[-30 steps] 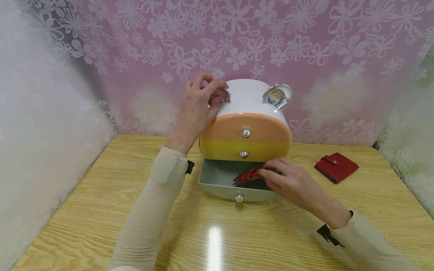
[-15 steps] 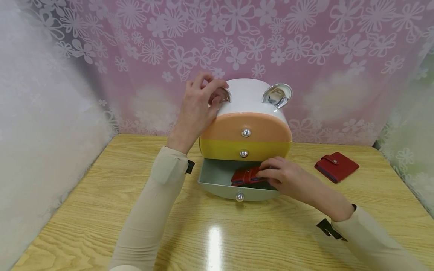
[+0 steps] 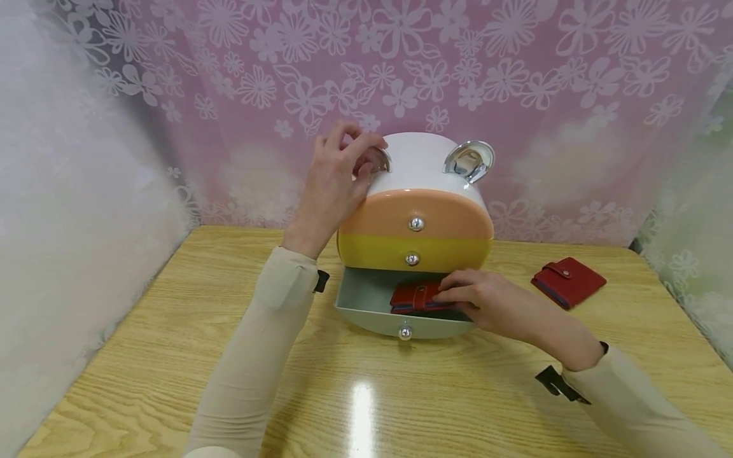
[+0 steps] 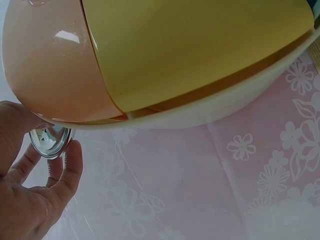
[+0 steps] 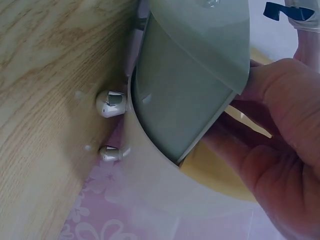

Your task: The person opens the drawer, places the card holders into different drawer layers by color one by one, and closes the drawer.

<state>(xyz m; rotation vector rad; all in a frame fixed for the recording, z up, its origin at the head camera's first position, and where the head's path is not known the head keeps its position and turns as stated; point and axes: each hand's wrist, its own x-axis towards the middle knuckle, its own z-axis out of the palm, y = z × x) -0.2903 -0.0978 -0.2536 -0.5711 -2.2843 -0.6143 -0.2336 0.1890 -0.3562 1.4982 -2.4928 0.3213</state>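
Observation:
A small chest of drawers (image 3: 420,213), white with an orange and a yellow drawer front, stands on the table. My left hand (image 3: 332,181) grips its left silver ear (image 4: 50,142), thumb and fingers curled round it. The bottom pale green drawer (image 3: 372,323) is pulled out. Inside lies a red wallet (image 3: 408,297) with a strap and snap, its strap side up. My right hand (image 3: 506,308) reaches over the drawer's right side and holds the wallet's right end between bent fingers and thumb; the fingertips are hidden in the right wrist view.
A second red wallet (image 3: 572,282) lies on the wooden table (image 3: 469,394) to the right of the chest. The right silver ear (image 3: 471,162) stands up from the top. A pink flowered curtain (image 3: 258,159) hangs close behind the chest.
The wallet in the right hand has gone from tilted to lying flatter in the drawer, and that hand has turned and lowered slightly. The left hand has stayed on the ear.

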